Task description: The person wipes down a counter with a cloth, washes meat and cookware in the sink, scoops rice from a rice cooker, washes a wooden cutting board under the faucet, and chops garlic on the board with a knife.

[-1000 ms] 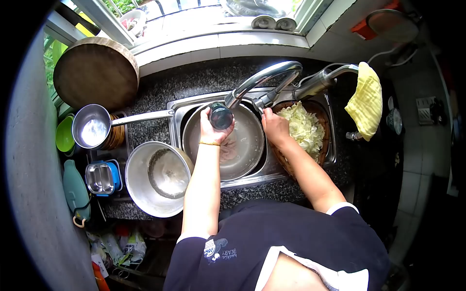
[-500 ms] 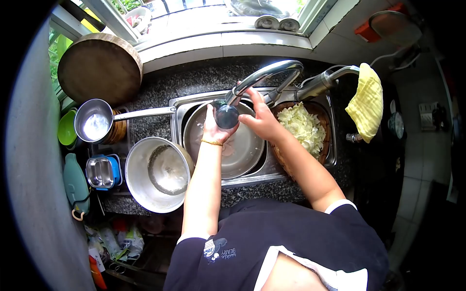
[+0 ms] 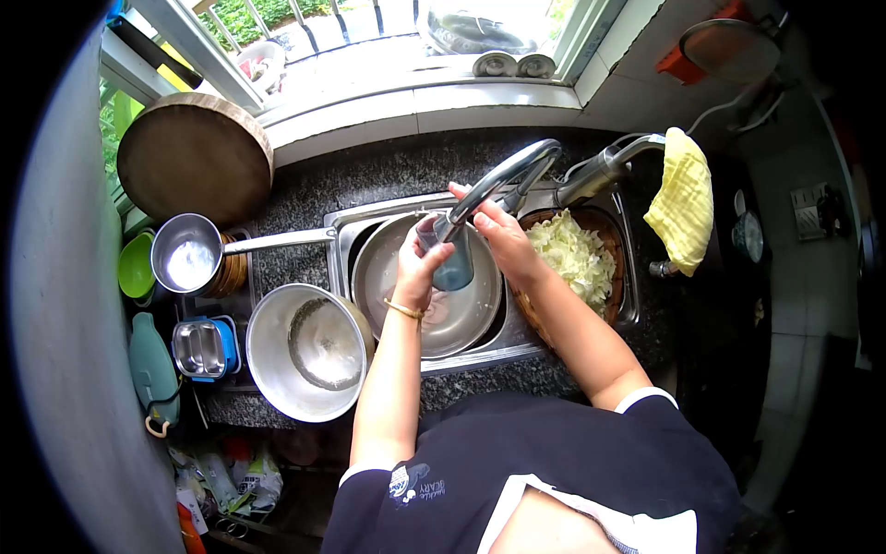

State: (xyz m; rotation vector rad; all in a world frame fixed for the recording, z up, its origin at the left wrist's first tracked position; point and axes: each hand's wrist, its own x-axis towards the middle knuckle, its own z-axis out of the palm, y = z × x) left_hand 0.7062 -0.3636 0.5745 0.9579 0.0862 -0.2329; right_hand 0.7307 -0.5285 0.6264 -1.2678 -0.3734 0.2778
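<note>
A blue-grey, see-through piece shaped like a cup (image 3: 453,270) is under the end of the chrome faucet spout (image 3: 494,182). My left hand (image 3: 417,270) is closed around its upper part at the spout's end. My right hand (image 3: 509,245) is at the spout's right side, its fingers stretched out and partly hidden behind the metal; I cannot tell how firmly they touch it. Below both hands, a wide metal pan (image 3: 374,268) sits in the sink, with a pale pink piece (image 3: 434,309) in it.
Shredded cabbage (image 3: 574,263) fills a basket (image 3: 616,238) at the right. On the left are a deep pot (image 3: 268,342), a long-handled saucepan (image 3: 175,242), a blue-edged container (image 3: 200,349) and a round chopping board (image 3: 194,157). A yellow cloth (image 3: 681,203) hangs over another faucet.
The cup-like piece has turned from showing a round end to showing its side. My left fingers have shifted around it, and the right hand has come slightly lower. The view has shifted a little.
</note>
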